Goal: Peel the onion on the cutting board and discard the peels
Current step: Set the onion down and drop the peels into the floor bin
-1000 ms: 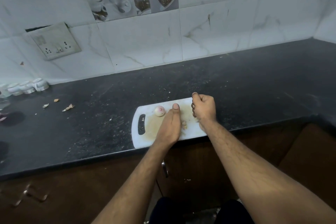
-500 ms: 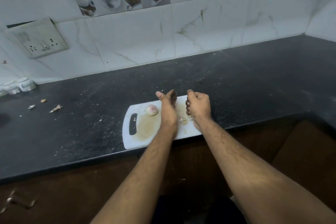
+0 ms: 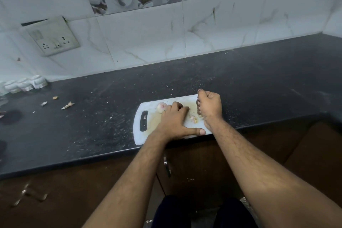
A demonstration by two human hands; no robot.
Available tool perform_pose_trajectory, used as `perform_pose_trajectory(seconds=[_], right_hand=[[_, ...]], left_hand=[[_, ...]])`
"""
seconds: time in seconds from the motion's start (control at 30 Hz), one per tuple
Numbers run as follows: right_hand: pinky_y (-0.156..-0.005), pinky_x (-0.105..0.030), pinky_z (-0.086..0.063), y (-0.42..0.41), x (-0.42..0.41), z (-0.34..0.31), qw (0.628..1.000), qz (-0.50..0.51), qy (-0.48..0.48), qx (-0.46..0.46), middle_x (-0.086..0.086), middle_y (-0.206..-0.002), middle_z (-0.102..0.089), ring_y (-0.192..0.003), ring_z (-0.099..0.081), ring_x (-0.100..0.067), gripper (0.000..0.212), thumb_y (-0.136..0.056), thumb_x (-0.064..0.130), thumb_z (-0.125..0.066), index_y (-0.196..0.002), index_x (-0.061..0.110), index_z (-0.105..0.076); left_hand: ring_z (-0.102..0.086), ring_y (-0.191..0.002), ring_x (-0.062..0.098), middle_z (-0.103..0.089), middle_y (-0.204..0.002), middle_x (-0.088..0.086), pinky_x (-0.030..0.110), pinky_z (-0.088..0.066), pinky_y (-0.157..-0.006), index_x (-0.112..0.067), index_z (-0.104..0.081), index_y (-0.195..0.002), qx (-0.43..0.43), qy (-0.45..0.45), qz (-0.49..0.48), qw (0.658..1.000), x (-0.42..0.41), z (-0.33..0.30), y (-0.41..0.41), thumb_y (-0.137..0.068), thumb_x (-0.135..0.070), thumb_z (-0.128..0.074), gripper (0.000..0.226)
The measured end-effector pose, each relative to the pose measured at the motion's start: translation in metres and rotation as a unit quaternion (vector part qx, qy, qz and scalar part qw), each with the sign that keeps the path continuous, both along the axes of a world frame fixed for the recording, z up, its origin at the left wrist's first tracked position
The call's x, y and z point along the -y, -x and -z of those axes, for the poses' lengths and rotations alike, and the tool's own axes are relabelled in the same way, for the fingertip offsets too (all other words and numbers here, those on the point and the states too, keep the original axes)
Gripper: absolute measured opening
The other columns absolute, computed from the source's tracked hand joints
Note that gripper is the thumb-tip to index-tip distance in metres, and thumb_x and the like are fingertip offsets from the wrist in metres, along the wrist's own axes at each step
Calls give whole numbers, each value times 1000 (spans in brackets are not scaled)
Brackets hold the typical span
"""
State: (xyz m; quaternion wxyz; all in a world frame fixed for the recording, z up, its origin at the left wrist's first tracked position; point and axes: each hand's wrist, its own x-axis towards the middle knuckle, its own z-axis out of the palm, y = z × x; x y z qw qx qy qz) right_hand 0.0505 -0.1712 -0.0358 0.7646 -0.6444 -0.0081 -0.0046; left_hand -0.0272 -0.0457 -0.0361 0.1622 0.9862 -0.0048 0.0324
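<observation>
A small peeled onion (image 3: pixel 161 107), pale with a pink spot, sits at the far left of the white cutting board (image 3: pixel 143 135), which lies at the counter's front edge. My left hand (image 3: pixel 175 120) lies palm down on the board just right of the onion, fingers curled, thumb stretched toward the near edge. My right hand (image 3: pixel 210 107) is closed in a fist over the board's right end; whether it holds peels is hidden. A few peel scraps (image 3: pixel 193 118) lie on the board between my hands.
The dark counter (image 3: pixel 92 126) is speckled with crumbs; loose peel bits (image 3: pixel 67 105) lie far left. Small white jars (image 3: pixel 24 84) stand against the tiled wall under a socket plate (image 3: pixel 53 36). Brown cabinet fronts with a handle (image 3: pixel 167 165) sit below the edge.
My left hand has turned from edge-on to flat on the board, sliding toward the scraps. The right fist stays closed at the board's right end. The camera view shifted slightly.
</observation>
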Motion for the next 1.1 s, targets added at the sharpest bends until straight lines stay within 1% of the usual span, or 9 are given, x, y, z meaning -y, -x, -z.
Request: perform_pose_trajectory(seconds=[0.13, 0.33, 0.43, 0.5, 0.63, 0.7, 0.83, 1.0, 1.1], right_hand=[[-43, -27, -27, 1, -1, 0, 1000, -4, 16, 14, -1, -49, -40, -43, -30, -15, 47, -96, 25, -54, -51, 20, -39], [-40, -24, -24, 0, -1, 0, 1000, 5, -7, 4, -2, -50, -37, -41, -29, -14, 53, -99, 22, -55, -48, 21, -39], [-41, -24, -25, 0, 0, -2, 999, 4, -32, -11, 0, -48, -38, -41, -28, -14, 51, -99, 22, -54, -50, 20, -39], [-40, -24, -25, -1, 2, -3, 998, 7, -59, -25, 1, -47, -38, -41, -28, -14, 47, -99, 21, -54, -54, 17, -39], [-40, -24, -27, -2, 4, -5, 995, 4, -89, -38, 2, -47, -36, -41, -27, -13, 43, -99, 20, -53, -58, 17, -40], [-40, -23, -26, -2, 5, -5, 993, -4, -105, -45, 2, -48, -36, -41, -26, -13, 41, -98, 19, -53, -59, 17, -40], [-38, -21, -22, -2, 7, -6, 986, -19, -154, -57, 0, -48, -35, -40, -25, -11, 41, -99, 15, -52, -60, 17, -40], [-41, -20, -19, -1, 7, -7, 988, -20, -140, -55, 2, -47, -34, -40, -24, -11, 40, -99, 15, -51, -60, 17, -40], [-44, -21, -18, -1, 7, -7, 991, -14, -125, -53, 4, -47, -32, -41, -22, -11, 40, -97, 14, -50, -60, 19, -38]], left_hand=[[-43, -112, 23, -50, -126, 5, 44, -42, -101, -18, -52, -140, -4, -4, 16, 1000, -1, -2, -24, -67, -80, -71, 97], [-56, -83, 19, -61, -95, -1, 46, -55, -85, -16, -55, -108, 13, 116, -19, 993, 5, 0, -47, -82, -35, -83, 42], [-58, -93, 19, -57, -106, -2, 44, -54, -87, -14, -61, -116, 54, 89, -10, 994, 3, 8, -44, -81, -43, -85, 51], [-53, -110, 20, -53, -120, 3, 41, -50, -99, -14, -60, -131, 69, 103, 6, 992, 0, 11, -39, -79, -53, -82, 69], [-40, -141, 24, -47, -153, 5, 46, -32, -117, -15, -35, -159, 72, 59, 18, 995, 2, 13, -27, -88, -62, -68, 91], [-38, -149, 23, -46, -158, 4, 46, -29, -121, -19, -29, -162, 51, 72, 36, 995, 1, 14, -27, -95, -57, -62, 84], [-19, -159, 23, -35, -167, 1, 45, -21, -129, -25, -44, -156, -7, 68, 111, 991, 1, 13, -34, -107, -39, -47, 51], [-50, -143, 23, -52, -157, 2, 42, -41, -118, -19, -62, -143, 57, 30, 100, 993, 6, 13, -24, -108, -25, -48, 39], [-51, -140, 24, -52, -156, 4, 38, -44, -114, -17, -61, -144, 60, -31, 100, 993, 7, 10, -13, -109, -21, -45, 39]])
